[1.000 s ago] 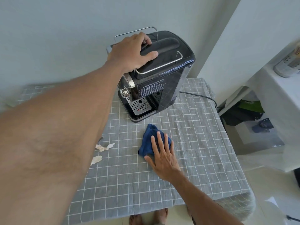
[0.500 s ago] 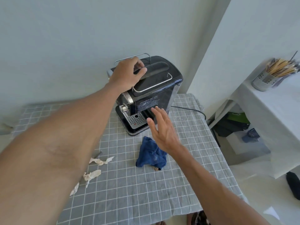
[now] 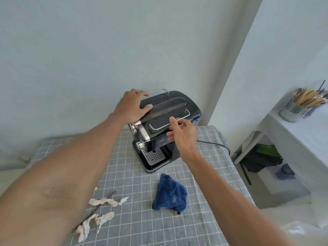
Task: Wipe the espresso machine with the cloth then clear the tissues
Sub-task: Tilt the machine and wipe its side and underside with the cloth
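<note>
A black espresso machine (image 3: 170,110) with chrome rails stands at the back of the checked table. My left hand (image 3: 132,107) lies on its top left corner, fingers curled over the lid. My right hand (image 3: 182,134) hovers at the machine's right front, fingers spread and empty, fingertips at the chrome rail. The crumpled blue cloth (image 3: 171,194) lies on the table in front of the machine, touched by neither hand. Torn white tissues (image 3: 106,201) and more tissue scraps (image 3: 92,224) lie at the front left, partly behind my left forearm.
A grey checked tablecloth (image 3: 204,174) covers the table. A thin dark stick (image 3: 99,206) lies among the tissues. The machine's power cord (image 3: 216,144) runs off right. A white shelf holds a metal utensil holder (image 3: 294,110); bags sit on the floor beneath.
My right hand left the blue cloth on the table and rose to the machine's chrome rail. The view tilted up. My left hand stayed on the machine's top.
</note>
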The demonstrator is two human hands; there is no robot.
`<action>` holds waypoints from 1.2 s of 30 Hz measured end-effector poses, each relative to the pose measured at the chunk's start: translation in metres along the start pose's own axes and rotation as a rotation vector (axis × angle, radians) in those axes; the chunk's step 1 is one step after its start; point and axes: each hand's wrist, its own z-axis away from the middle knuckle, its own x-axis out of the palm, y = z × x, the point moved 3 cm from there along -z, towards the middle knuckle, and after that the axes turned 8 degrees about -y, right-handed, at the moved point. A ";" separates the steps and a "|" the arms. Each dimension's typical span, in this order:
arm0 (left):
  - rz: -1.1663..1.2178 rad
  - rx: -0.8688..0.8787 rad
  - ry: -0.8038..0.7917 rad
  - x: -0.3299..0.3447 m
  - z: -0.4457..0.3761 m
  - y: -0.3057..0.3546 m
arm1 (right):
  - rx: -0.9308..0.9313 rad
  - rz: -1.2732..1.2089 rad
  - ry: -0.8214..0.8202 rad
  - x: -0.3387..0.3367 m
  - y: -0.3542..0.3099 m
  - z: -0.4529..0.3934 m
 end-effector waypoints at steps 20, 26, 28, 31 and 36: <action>-0.077 -0.102 -0.205 0.011 -0.043 -0.011 | -0.048 -0.300 0.079 0.025 0.010 0.007; -0.035 -0.099 -0.238 0.009 -0.052 -0.012 | -0.062 -0.174 0.106 0.025 0.004 0.005; -0.006 -0.111 -0.227 0.008 -0.054 -0.012 | -0.058 -0.103 0.111 0.023 0.003 0.003; -0.054 -0.132 -0.240 0.005 -0.056 -0.011 | -0.052 -0.023 0.118 0.018 0.001 0.000; 0.017 -0.170 -0.189 0.004 -0.045 -0.006 | -0.088 0.093 0.153 -0.007 -0.010 -0.014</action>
